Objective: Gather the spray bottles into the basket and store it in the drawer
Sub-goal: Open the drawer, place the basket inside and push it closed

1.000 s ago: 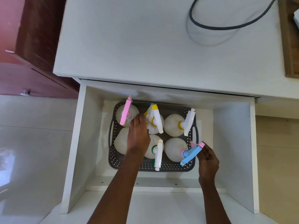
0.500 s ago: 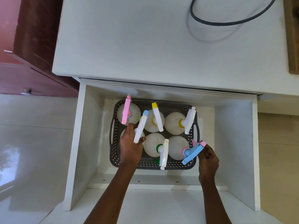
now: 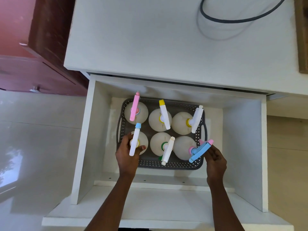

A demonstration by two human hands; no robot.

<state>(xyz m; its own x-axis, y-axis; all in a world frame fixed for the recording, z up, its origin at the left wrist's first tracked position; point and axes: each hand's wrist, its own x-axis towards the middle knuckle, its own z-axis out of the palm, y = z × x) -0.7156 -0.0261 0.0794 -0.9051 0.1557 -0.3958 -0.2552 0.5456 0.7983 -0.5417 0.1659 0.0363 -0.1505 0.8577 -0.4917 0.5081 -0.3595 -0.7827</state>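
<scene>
Risk lay first at the left hand (image 3: pixel 127 154), whose fingers (image 3: pixel 143 148) were wrapped around the neck of the blue-tipped bottle (image 3: pixel 135 141) in the near left corner of the basket (image 3: pixel 168 165); a pull there could tip it against the green-collared bottle (image 3: pixel 160 145) just beside the thumb. Right hand (image 3: pixel 215 160) was loosely curled, its fingers (image 3: pixel 210 151) touching the blue trigger bottle (image 3: pixel 199 151) at the basket's near right corner; whether they gripped it I could not tell. Basket sat inside the open drawer (image 3: pixel 241 147). Those tall heads could catch the cabinet top (image 3: pixel 150 47) on closing.
</scene>
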